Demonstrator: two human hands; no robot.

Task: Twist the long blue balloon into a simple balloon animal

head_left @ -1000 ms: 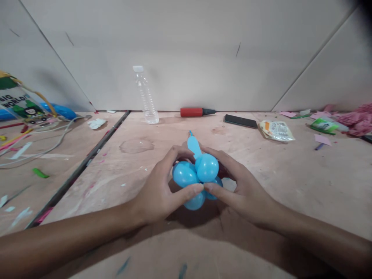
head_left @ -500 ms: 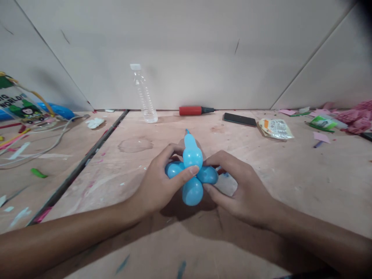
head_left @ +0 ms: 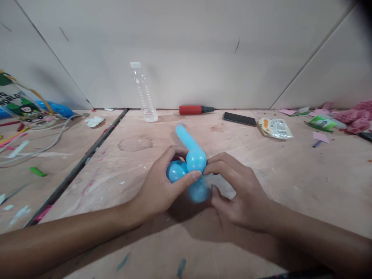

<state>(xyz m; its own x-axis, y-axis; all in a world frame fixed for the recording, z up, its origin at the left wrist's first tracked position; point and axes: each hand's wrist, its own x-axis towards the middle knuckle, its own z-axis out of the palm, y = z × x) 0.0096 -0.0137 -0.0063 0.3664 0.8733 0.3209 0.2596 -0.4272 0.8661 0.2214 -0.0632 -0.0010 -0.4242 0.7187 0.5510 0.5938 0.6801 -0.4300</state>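
A light-blue modelling balloon (head_left: pixel 196 161), twisted into several round bubbles with a longer tail, is in my left hand (head_left: pixel 162 184). My left thumb presses across the middle twist, and its other fingers curl behind the bubbles, partly hidden. The tail leans up and to the left, its tip blurred. A lower bubble is smeared by motion. At the balloon's right side is my right hand (head_left: pixel 238 186), with thumb and fingers apart. Its index fingertip touches or nearly touches the upper bubble; no bubble sits between thumb and fingers.
Along the wall stand a clear plastic bottle (head_left: pixel 145 97), a red balloon pump (head_left: pixel 190 110), a dark phone (head_left: pixel 240 119) and a plastic packet (head_left: pixel 275 128). Pink scraps (head_left: pixel 356 118) lie at right. A printed bag (head_left: pixel 21 104) and cables are at left, beyond a dark gap (head_left: pixel 93 149) in the tabletop.
The balloon has turned: its tail swung from upright to the upper left, and the right bubble is out of my right fingers. My right thumb and fingers have spread.
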